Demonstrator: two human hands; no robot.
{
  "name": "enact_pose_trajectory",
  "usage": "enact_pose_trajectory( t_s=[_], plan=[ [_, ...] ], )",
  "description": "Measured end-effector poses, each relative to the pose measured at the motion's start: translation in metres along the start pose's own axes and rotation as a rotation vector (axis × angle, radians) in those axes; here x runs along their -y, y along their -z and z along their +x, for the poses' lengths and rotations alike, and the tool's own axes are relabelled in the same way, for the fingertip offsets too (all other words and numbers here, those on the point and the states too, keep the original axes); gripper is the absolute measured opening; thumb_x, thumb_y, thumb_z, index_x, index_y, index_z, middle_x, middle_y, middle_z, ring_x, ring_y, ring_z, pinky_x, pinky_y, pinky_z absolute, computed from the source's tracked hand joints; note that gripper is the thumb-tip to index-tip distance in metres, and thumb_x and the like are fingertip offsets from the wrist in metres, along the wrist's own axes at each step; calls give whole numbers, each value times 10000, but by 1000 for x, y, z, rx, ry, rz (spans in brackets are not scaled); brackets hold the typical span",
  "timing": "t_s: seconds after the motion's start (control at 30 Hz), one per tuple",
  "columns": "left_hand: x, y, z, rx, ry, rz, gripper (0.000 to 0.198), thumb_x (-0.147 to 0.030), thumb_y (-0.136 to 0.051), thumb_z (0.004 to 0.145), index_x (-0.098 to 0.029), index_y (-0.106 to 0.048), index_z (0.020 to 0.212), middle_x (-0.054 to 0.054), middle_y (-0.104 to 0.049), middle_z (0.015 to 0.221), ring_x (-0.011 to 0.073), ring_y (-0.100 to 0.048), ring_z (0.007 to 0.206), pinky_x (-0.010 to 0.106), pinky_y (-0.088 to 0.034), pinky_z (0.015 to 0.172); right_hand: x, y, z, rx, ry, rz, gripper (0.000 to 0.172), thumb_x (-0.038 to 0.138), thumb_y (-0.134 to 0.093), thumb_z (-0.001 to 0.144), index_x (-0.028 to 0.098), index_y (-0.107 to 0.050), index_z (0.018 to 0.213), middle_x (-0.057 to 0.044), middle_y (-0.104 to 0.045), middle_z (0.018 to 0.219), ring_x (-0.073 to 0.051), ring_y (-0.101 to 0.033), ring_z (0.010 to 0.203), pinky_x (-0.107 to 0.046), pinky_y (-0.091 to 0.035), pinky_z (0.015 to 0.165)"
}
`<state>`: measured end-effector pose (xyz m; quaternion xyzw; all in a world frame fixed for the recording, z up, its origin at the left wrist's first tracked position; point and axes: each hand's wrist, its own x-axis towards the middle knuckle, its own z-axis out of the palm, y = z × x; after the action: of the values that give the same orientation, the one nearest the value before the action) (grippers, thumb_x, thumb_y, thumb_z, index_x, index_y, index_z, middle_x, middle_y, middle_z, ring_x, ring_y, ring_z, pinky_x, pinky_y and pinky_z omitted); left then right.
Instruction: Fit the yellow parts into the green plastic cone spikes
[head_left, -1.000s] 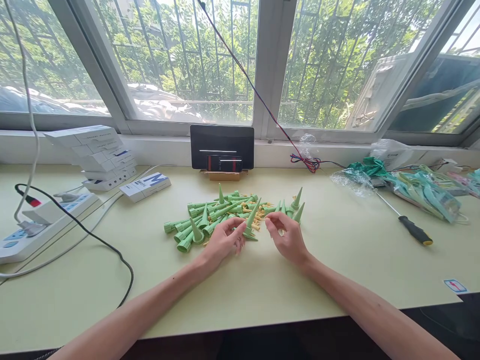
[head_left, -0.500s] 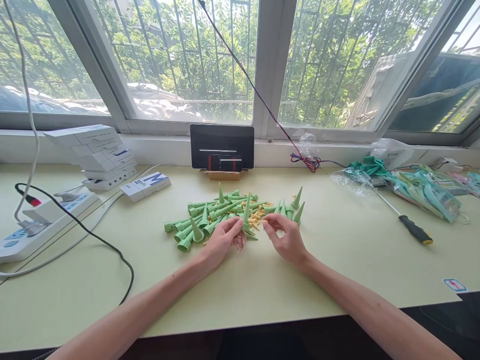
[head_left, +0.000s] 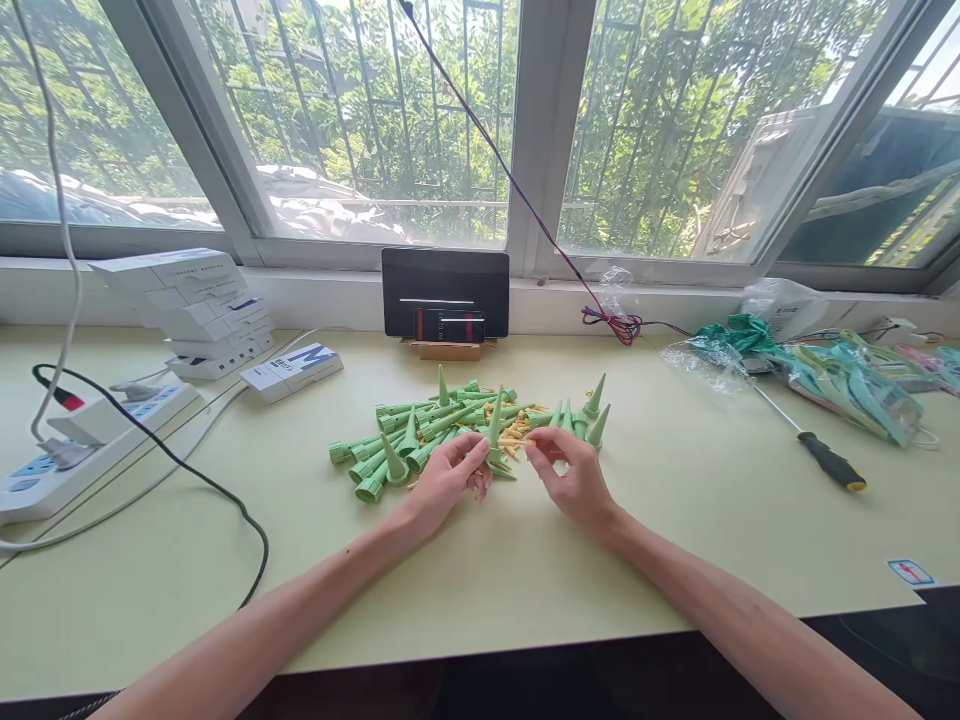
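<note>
okay, left hand point(head_left: 448, 480) pinching a pale-green pointed plastic cone point(head_left: 495, 420), upright, at its base. right hand point(head_left: 581, 485) pinching a thin tan stick-shaped piece point(head_left: 516, 442), pointing left at the cone; touching or apart, can't tell. both hands over the light yellow-green desk point(head_left: 465, 590), at the near edge of a pile of green plastic cones point(head_left: 435, 426); small tan pieces point(head_left: 527, 422) lie loose just beyond.
</note>
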<state>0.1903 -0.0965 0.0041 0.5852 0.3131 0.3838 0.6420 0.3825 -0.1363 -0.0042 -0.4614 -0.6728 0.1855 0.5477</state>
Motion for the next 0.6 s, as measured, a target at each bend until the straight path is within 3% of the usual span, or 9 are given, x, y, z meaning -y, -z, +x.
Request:
enact_pose_trajectory(
  t_s=[0.33,0.6],
  plan=[
    [-1,-1,0,-23,-8,6,329,-476,-623,862,-150,-583,864,-16,-521,647,110,-496,541,234,-425,481,0,0,0,18,-19,1,171,335,-561,912,188,-639,945,-57,-683,841,-174,-657,719,-302,-583,661],
    [-1,-1,-1,-15,-30,78,295,-453,-599,885,-161,-570,917,-18,-536,647,110,-491,523,247,-431,508,-1,0,1,59,-34,35,172,337,-583,902,186,-651,947,-63,-691,875,-153,-625,654,-277,-556,563]
  ],
)
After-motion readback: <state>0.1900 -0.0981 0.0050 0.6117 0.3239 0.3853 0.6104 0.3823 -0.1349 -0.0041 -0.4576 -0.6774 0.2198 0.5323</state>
